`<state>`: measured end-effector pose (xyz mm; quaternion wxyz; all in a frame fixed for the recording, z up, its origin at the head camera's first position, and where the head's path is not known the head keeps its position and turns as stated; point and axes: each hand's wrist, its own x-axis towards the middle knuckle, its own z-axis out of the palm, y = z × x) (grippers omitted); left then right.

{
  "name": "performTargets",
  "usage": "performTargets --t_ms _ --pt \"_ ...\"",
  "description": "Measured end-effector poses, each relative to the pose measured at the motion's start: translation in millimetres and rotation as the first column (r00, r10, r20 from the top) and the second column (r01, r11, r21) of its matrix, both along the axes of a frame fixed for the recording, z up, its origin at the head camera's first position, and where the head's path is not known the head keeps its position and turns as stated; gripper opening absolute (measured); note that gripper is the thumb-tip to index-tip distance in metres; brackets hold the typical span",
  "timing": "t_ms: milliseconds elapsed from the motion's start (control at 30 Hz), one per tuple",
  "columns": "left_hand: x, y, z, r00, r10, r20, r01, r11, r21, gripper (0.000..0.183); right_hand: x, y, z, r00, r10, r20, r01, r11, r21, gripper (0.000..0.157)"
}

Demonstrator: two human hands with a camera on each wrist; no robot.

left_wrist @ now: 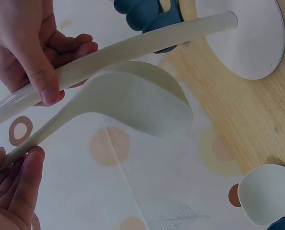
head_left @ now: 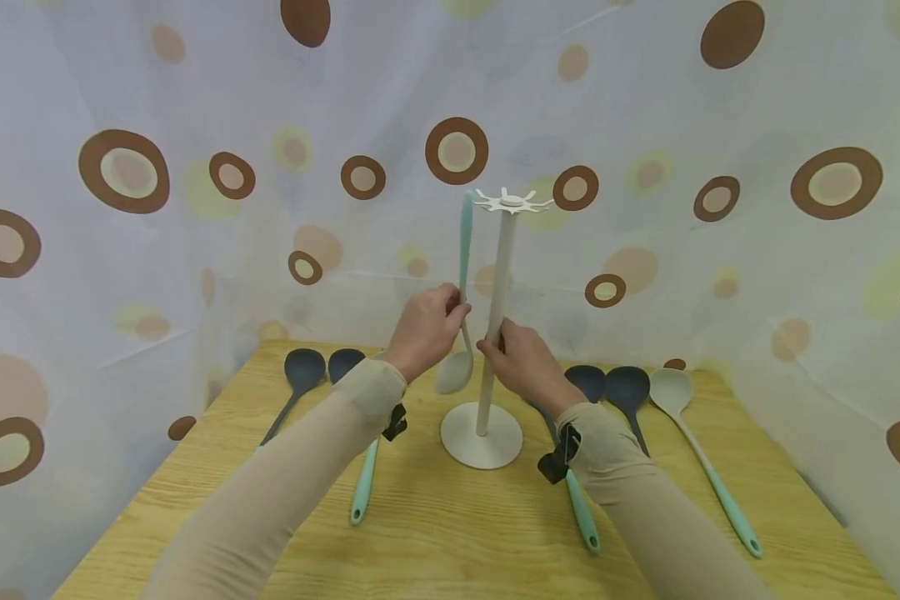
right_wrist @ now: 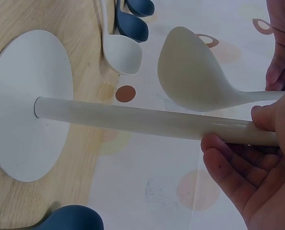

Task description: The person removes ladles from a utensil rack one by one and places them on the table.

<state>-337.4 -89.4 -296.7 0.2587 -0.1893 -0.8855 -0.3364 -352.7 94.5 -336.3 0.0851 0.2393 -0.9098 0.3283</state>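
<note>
My left hand [head_left: 426, 332] pinches the slim stem of a ladle [head_left: 454, 372], which hangs upright with its pale bowl down and its mint handle up. The handle's end is beside the hooked top [head_left: 512, 201] of a white utensil stand; whether it touches a hook I cannot tell. With fingers and thumb around the pole [head_left: 501, 267], my right hand [head_left: 527, 360] grips the stand at mid-height. Its round base [head_left: 482, 450] rests on the table. Close by the pole, the ladle bowl [left_wrist: 133, 98] appears in the left wrist view.
Dark ladles [head_left: 304, 368] lie on the left of the wooden table [head_left: 450, 542], partly under my left arm, near a mint handle [head_left: 363, 487]. On the right lie more dark ladles [head_left: 627, 387] and a pale ladle [head_left: 671, 390]. A patterned curtain [head_left: 390, 75] surrounds the table.
</note>
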Motion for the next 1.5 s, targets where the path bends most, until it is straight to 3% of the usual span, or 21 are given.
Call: performTargets --t_ms 233,400,633,800,867,967,1133,1367,1433,1500 --pt "-0.1 -10 1.6 1.0 0.001 0.01 -0.001 0.999 0.042 0.016 0.5 -1 -1.9 1.0 -0.013 -0.008 0.013 1.0 -0.004 0.025" --pt "2.5 -20 -7.4 1.0 -0.011 0.004 0.011 1.0 -0.016 0.013 0.4 -1 -3.3 1.0 -0.022 -0.01 0.022 1.0 0.001 0.026" --pt "3.7 -30 -40.0 0.995 -0.088 -0.056 0.076 0.977 -0.199 0.004 -0.4 1 -3.5 0.999 -0.026 -0.028 0.026 1.0 -0.009 0.026" --pt "8.6 -32 -65.6 0.995 -0.096 -0.009 0.088 0.942 -0.324 0.007 1.4 1 -7.3 1.0 -0.022 -0.014 0.021 0.999 -0.028 0.027" --pt "10.3 -32 -71.4 0.996 -0.094 -0.001 0.087 0.922 -0.377 0.01 3.1 1 -6.3 1.0 -0.026 -0.006 0.026 0.999 -0.029 0.027" --pt "9.7 -33 -78.3 0.988 -0.128 -0.083 0.075 0.883 -0.463 0.014 3.8 0 -5.4 0.999 -0.033 -0.003 0.033 0.999 -0.04 0.026" --pt "7.6 -37 -91.8 0.952 -0.224 -0.207 0.057 0.797 -0.601 0.015 3.2 -2 -8.0 0.999 -0.041 0.005 0.041 0.999 -0.031 0.025" --pt "6.8 -39 -103.0 0.936 -0.298 -0.188 0.094 0.725 -0.682 0.02 4.3 -5 -6.3 0.999 -0.038 -0.009 0.038 0.999 -0.028 0.025" --pt "5.7 -38 -106.2 0.935 -0.304 -0.183 0.081 0.685 -0.724 0.022 5.2 -4 -4.9 0.999 -0.043 -0.005 0.043 0.999 -0.033 0.025" --pt "4.0 -37 -110.8 0.936 -0.307 -0.173 0.063 0.629 -0.775 0.024 6.2 -2 -4.6 0.999 -0.046 0.002 0.046 0.998 -0.037 0.025"
